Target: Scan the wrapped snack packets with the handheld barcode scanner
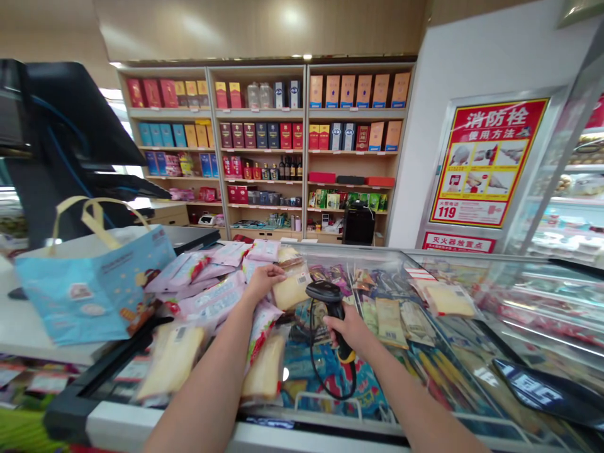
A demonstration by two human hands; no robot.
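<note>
My left hand [265, 279] grips a pale yellow packet [292, 290] with a barcode label, holding it over the glass lid of a chest freezer [476, 336]. My right hand [346, 327] is closed round the handle of a black barcode scanner [325, 294], whose head points at the packet from just to its right. The scanner's black cable [312, 365] loops down over the glass. Several pink and yellow packets [212, 302] lie piled on the lid to the left of my left arm.
A light blue tote bag [94, 286] with yellow handles stands on the counter at left, below a black till screen [70, 132]. Another yellow packet [448, 301] lies on the glass at right. Shelves of boxed goods [264, 151] line the back wall, a red fire poster [486, 163] at right.
</note>
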